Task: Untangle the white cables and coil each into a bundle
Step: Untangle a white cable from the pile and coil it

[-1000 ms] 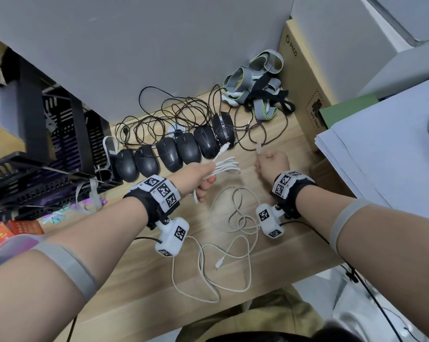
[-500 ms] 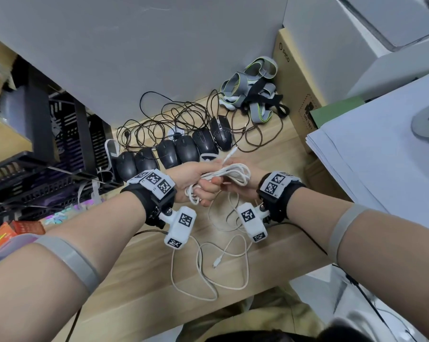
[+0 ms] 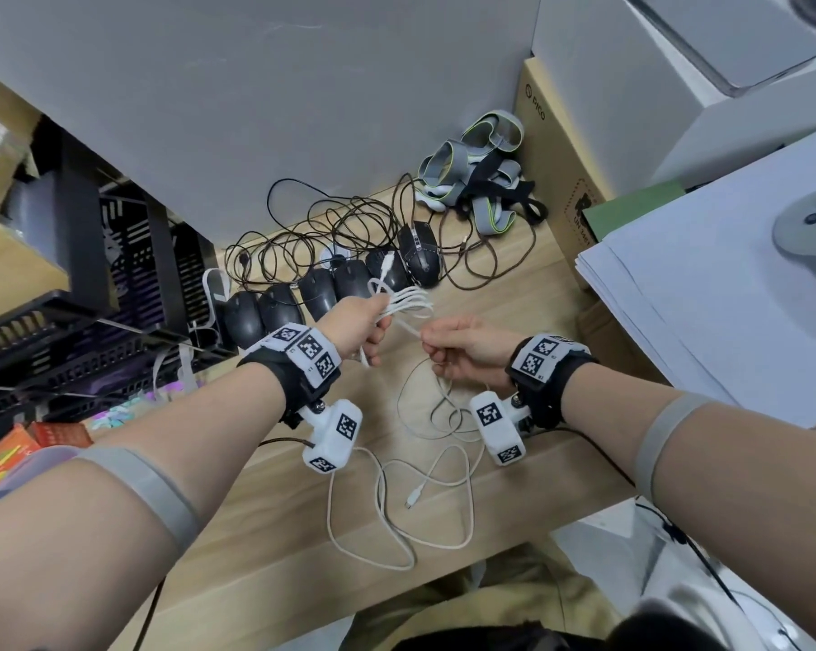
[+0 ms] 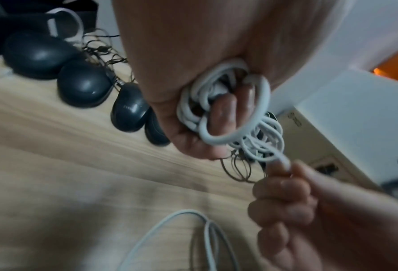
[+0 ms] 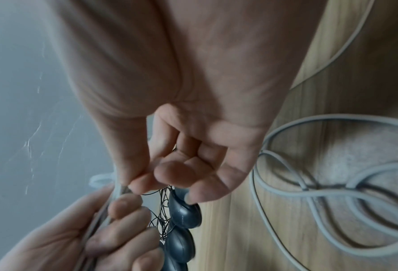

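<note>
My left hand (image 3: 373, 328) grips a bundle of white cable loops (image 3: 408, 300) above the wooden desk (image 3: 265, 533); in the left wrist view the coil (image 4: 228, 110) wraps round the curled fingers. A plug end (image 3: 387, 265) sticks up from the bundle. My right hand (image 3: 448, 347) pinches the free strand (image 3: 408, 327) that leaves the bundle, thumb against forefinger (image 5: 133, 181). A second white cable (image 3: 424, 481) lies loose in tangled loops on the desk beneath both wrists, its connector (image 3: 415, 498) free; in the right wrist view its loops (image 5: 332, 194) lie beside the hand.
A row of black computer mice (image 3: 312, 298) with tangled dark cords (image 3: 321, 227) lies just behind the hands. Grey straps (image 3: 481, 180) and a cardboard box (image 3: 556, 180) stand at the back right, a paper stack (image 3: 725, 284) to the right, black trays (image 3: 67, 321) to the left.
My right hand came in to the bundle, then drew back to the right pinching the strand. My left hand kept its grip and rose slightly with the coil.
</note>
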Demonstrator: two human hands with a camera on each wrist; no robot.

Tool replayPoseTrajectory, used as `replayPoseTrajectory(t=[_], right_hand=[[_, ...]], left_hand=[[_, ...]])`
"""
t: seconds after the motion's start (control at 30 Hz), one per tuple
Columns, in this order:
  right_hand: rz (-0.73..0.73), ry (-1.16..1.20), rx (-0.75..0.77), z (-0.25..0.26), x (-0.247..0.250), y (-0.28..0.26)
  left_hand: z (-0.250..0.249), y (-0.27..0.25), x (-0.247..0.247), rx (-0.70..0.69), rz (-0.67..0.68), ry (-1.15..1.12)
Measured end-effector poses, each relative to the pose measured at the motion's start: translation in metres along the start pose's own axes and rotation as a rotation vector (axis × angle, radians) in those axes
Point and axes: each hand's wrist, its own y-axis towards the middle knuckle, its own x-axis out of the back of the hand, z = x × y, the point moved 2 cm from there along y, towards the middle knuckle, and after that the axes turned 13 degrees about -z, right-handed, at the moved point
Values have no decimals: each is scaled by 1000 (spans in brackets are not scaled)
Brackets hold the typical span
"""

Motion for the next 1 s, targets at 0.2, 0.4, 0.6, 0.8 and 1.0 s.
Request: replayPoseTrajectory(t=[0.2, 0.4, 0.6, 0.8, 1.0], right_hand=[[28, 16, -42, 2, 3, -7], [7, 28, -35, 8, -2, -14], [-31, -29, 40, 25, -16, -15], [-191, -279, 262, 19, -17, -12], [-361, -589, 422, 12, -23, -15]], left_hand=[[7, 2, -2, -148, -150, 258], [3, -3, -6, -265, -163, 345], [5, -4, -8, -246, -176, 363], [5, -5, -8, -244, -182, 408], [13, -3, -5, -218, -220, 376]])
